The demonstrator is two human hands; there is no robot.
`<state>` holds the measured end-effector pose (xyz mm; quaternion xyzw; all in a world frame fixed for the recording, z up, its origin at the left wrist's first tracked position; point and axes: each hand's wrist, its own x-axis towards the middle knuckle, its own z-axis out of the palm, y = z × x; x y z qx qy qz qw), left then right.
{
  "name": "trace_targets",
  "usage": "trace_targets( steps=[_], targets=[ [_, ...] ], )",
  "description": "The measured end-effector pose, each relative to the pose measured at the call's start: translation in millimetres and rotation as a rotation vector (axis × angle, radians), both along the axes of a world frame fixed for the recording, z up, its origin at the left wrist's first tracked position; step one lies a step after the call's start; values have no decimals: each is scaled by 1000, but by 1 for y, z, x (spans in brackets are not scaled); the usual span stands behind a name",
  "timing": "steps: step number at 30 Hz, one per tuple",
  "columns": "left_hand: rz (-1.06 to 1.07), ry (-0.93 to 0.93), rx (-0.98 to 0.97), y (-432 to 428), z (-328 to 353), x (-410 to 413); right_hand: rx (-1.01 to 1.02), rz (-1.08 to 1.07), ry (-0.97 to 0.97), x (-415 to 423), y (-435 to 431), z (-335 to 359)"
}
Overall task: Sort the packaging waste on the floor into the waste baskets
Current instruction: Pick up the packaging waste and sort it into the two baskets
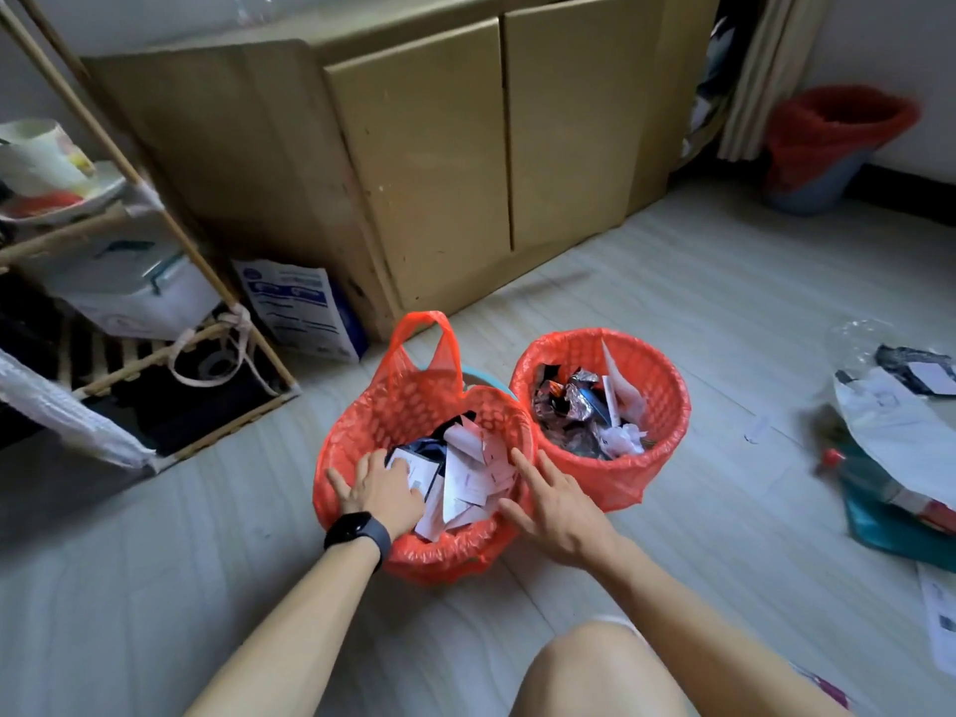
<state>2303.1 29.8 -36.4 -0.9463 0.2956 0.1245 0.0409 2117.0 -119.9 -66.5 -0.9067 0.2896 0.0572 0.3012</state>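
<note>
Packaging waste [913, 460] lies at the right edge of the floor [724, 302], a white mailer [892, 419] across a teal wrapper [879, 520], well apart from the left basket [362, 421] and the right basket [667, 406]. The left hand [380, 489] presses flat, fingers spread, on papers [476, 478] in the left basket, gripping nothing. The right hand [558, 514], fingers straight and empty above that basket's near rim, is nearer the pile, which lies off to its right.

Pale plank floor [672, 282], tan wooden cabinet [439, 163] straight ahead with doors shut, bamboo rack [129, 173] off left, cream curtain [765, 69] hanging far right beside white wall [890, 44].
</note>
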Motion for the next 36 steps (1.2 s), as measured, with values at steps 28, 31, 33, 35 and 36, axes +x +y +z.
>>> trace_targets(
  steps=[28, 31, 33, 35, 36],
  targets=[
    [-1209, 361, 268, -270, -58, -401, 367, -1338, 81, -475, -79, -72],
    [-1174, 421, 346, -274, -93, -418, 388, -1426, 79, -498, -75, -98],
    [-1169, 445, 370, -283, -114, -431, 379, -1457, 121, -514, -81, -115],
    [-1183, 440, 368, -296, -132, -446, 341, -1472, 179, -528, -94, -131],
    [-1193, 436, 364, -303, -140, -453, 314, -1476, 205, -534, -101, -139]
  ],
)
